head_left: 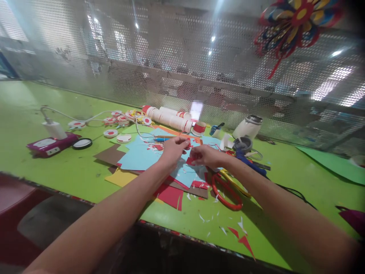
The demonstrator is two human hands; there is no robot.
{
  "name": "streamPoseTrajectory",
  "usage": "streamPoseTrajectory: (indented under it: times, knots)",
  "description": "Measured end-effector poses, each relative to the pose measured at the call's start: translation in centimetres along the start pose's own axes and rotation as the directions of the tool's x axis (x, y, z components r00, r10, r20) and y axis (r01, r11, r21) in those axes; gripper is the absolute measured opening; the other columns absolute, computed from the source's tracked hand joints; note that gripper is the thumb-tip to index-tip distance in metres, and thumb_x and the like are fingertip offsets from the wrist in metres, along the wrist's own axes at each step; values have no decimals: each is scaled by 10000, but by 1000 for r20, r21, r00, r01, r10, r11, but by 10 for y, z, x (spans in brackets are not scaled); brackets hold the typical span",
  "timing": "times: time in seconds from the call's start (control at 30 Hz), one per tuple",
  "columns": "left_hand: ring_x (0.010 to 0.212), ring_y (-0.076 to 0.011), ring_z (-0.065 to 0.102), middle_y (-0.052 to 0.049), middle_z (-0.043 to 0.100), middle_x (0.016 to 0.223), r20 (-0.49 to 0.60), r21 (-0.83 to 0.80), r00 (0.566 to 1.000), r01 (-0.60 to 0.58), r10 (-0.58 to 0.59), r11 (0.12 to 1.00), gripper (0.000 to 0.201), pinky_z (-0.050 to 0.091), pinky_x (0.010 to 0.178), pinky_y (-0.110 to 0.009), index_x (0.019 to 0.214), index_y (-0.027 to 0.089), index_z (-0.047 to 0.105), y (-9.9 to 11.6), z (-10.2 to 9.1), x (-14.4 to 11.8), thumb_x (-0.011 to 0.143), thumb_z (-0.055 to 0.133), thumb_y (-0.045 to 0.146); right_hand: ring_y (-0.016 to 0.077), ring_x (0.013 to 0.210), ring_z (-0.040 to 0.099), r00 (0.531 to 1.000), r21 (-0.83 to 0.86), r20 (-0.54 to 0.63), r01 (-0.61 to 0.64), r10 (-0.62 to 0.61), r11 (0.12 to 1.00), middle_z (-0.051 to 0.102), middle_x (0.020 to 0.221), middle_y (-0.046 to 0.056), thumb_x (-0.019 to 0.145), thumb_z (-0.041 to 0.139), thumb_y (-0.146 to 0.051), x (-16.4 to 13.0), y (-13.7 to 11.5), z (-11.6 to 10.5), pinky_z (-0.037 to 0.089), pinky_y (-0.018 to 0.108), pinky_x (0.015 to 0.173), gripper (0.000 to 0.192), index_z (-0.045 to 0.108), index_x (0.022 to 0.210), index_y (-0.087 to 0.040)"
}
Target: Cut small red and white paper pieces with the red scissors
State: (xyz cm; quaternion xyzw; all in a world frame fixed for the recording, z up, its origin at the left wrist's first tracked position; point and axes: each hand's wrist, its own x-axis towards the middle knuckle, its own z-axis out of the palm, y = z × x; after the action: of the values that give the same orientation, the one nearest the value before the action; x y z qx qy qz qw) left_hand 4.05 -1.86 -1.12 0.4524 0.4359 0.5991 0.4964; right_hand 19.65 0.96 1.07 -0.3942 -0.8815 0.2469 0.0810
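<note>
My left hand (173, 151) is closed in a pinch over the stacked paper, with a small red paper piece (188, 142) at its fingertips. Close by on the right, my right hand (207, 155) has its fingers curled together around another red paper scrap (190, 160). Beneath both hands lies light blue paper (139, 156) strewn with red and white clippings. Scissors with a red handle loop (225, 203) and a yellow one lie below my right wrist, their blades hidden. A blue pen (160, 139) rests beyond my left hand.
White paper rolls (171, 120) and several red-and-white discs (110, 133) sit at the back. Left stands a purple power strip (54, 144) with a plugged charger and cable. A pale jar (247, 127) and blue-handled tool (251, 163) are right. Perforated metal panel (159, 57) rises behind.
</note>
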Motion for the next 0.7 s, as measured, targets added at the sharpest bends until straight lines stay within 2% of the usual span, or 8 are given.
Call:
streamPoseTrajectory:
  times: [0.13,0.2,0.4,0.53,0.7]
  knots:
    - [586,-101,523,-15,592,619,69,-21,998,2,-1,1000,98,389,566,-238,699,130,650,-1,0,0,682,678,223,129,668,577,987,208,-154,-8,41,978,664,729,16,745,612,-271,-18,3,-11,459,277,648,176,692,844,-149]
    - [572,-93,512,-12,591,613,122,-47,992,25,-19,999,129,378,568,-237,717,126,664,0,0,-1,667,701,240,126,644,576,972,294,-225,-2,71,956,663,718,24,755,607,-330,-28,3,-16,464,281,618,235,697,863,-141]
    - [598,-84,509,-17,591,666,292,-114,947,176,-136,978,196,374,605,-237,731,126,682,9,7,-16,618,761,265,104,558,518,914,453,-374,35,154,891,604,619,-3,749,626,-376,-57,-5,-16,451,282,570,275,682,849,-126]
    - [599,-86,489,-11,561,631,366,-102,922,176,-127,979,157,365,600,-238,657,125,669,16,13,-28,628,755,253,111,580,514,898,496,-404,52,177,867,596,633,-5,746,639,-367,-72,-15,-13,452,291,590,258,691,850,-137]
    - [581,-91,478,-8,558,603,351,-109,931,149,-102,983,158,360,580,-245,639,134,663,16,16,-31,614,764,254,118,608,532,909,497,-383,52,165,866,607,658,2,762,630,-325,-80,-24,-14,471,293,612,202,700,850,-158]
